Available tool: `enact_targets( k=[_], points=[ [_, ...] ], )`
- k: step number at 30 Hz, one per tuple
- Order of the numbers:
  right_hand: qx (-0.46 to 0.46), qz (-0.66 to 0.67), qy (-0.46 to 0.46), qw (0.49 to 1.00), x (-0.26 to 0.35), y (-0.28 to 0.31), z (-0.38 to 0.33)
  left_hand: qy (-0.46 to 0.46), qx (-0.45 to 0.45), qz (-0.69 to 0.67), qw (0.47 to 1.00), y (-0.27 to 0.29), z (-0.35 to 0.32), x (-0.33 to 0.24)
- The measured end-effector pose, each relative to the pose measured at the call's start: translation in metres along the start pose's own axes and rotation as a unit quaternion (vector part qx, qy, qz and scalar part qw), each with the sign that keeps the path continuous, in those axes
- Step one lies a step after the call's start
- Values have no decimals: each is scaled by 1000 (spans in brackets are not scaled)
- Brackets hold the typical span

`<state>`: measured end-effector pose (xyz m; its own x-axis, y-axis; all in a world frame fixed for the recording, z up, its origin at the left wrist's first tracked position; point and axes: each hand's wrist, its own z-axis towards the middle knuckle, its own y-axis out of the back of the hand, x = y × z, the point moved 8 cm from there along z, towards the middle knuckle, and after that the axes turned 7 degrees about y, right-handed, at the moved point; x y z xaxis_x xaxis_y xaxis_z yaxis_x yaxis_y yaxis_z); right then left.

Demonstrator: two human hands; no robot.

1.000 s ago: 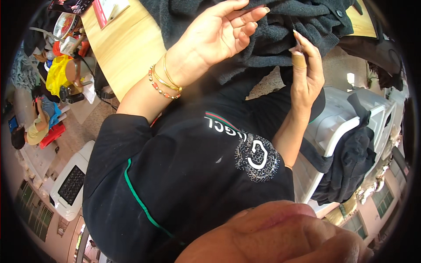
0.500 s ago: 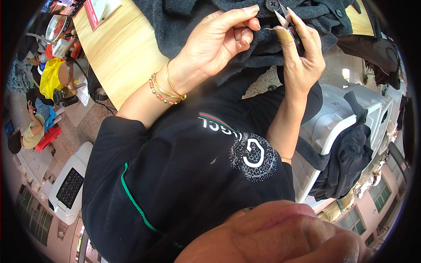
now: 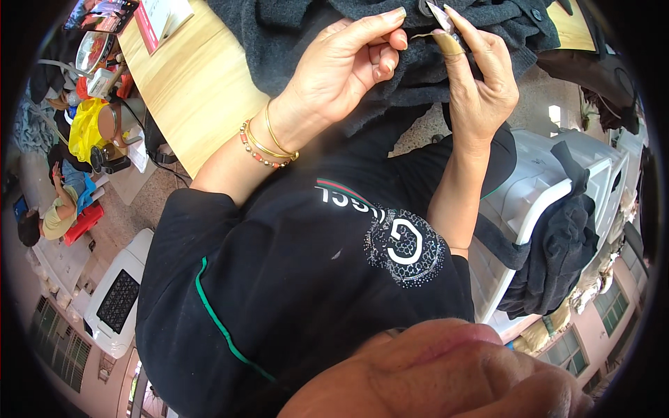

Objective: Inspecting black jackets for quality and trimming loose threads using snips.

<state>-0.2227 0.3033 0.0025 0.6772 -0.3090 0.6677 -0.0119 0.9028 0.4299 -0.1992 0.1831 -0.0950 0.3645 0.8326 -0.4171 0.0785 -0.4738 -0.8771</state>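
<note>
A dark grey woollen garment (image 3: 279, 49) with dark buttons (image 3: 536, 14) lies bunched over the table edge and my lap. Above it my left hand (image 3: 341, 70) is closed, thumb and forefinger pinched together; what they hold, if anything, is too small to name. My right hand (image 3: 481, 90) grips small thread snips (image 3: 440, 17), their pointed metal blades up against the garment beside a partly hidden button. Tan tape (image 3: 448, 44) wraps the right thumb. A thin pale strand shows between that thumb and my left fingers.
A pale wooden table (image 3: 181, 76) stands at the left, bearing a phone (image 3: 101, 15) and a booklet (image 3: 162, 21). White plastic bins (image 3: 519, 230) with dark cloth (image 3: 550, 251) are at my right. Another person (image 3: 56, 212) sits far left, beyond a yellow bag (image 3: 87, 129).
The snips have shifted slightly left and up, and their blades now cover more of the button. My left hand has barely moved and stays pinched.
</note>
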Motion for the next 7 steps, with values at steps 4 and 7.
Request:
enact_targets(
  k=[4, 7],
  points=[
    [-52, -8, 28, 998, -16, 15, -6, 20, 76, 37, 996, -9, -4, -2],
    [-122, 81, -63, 987, -40, 30, -20, -59, 49, 98, 992, -23, -13, -10]
  ],
)
